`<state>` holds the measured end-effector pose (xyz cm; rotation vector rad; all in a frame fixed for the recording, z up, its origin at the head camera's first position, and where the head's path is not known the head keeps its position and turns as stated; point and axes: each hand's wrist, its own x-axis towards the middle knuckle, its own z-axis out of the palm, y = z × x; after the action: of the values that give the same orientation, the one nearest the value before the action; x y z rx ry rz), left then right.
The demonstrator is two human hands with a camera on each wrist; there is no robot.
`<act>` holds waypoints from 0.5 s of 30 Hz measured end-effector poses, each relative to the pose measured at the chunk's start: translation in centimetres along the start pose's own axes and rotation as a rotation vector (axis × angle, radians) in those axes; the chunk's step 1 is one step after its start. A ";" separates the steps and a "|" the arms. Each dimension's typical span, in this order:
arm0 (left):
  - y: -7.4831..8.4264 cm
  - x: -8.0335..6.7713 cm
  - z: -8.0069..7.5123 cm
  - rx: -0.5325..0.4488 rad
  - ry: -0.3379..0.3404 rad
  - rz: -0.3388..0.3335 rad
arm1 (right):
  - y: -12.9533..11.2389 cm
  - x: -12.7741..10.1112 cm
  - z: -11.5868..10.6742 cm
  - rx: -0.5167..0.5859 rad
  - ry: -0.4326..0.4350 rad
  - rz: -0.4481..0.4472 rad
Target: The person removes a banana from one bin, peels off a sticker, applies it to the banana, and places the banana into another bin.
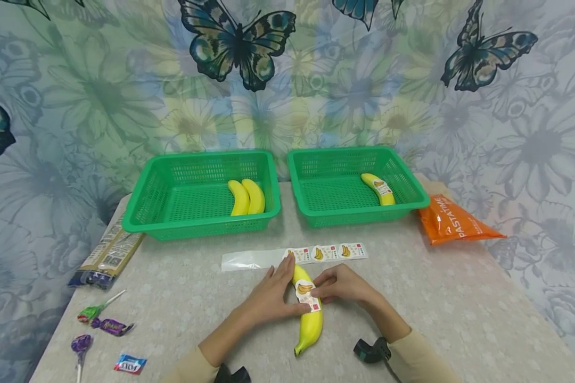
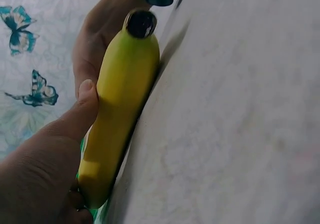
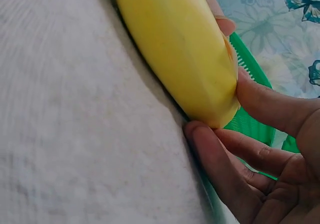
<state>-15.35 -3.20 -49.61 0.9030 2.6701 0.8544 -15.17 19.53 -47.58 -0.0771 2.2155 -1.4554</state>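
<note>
In the head view, a banana (image 1: 309,314) is seen lying on the table (image 1: 460,303) near its front edge, between the two hands. It is steadied from the left by the left hand (image 1: 273,295), whose fingers lie nearly straight along its side. A sticker (image 1: 307,294) on the banana's upper face is pressed or pinched by the curled fingertips of the right hand (image 1: 342,284); which of the two cannot be told. Just behind the banana a sticker strip (image 1: 294,255) is laid flat. Further back, two bananas are held in the left green basket (image 1: 144,205) and one stickered banana in the right green basket (image 1: 412,183). An orange packet (image 1: 452,221) is set just right of the right basket, and sweets (image 1: 100,319) are scattered at the table's left front.

In the left wrist view, the banana (image 2: 117,114) is shown on the table with the left thumb (image 2: 82,108) pressed against its side.

In the right wrist view, the banana (image 3: 175,48) is touched by the right hand's fingers (image 3: 260,101) beside and beneath its end.
</note>
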 end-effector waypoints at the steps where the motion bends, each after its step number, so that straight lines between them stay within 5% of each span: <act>1: 0.0 0.1 -0.1 -0.005 -0.002 0.000 | 0.0 0.0 0.0 0.009 0.001 -0.003; 15: -0.7 0.7 -0.1 -0.065 0.012 -0.011 | 0.3 -0.1 0.1 0.038 0.019 -0.012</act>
<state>-16.26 -3.26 -49.97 0.8707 2.6381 0.9420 -15.00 19.63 -47.79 -0.0643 2.2049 -1.5098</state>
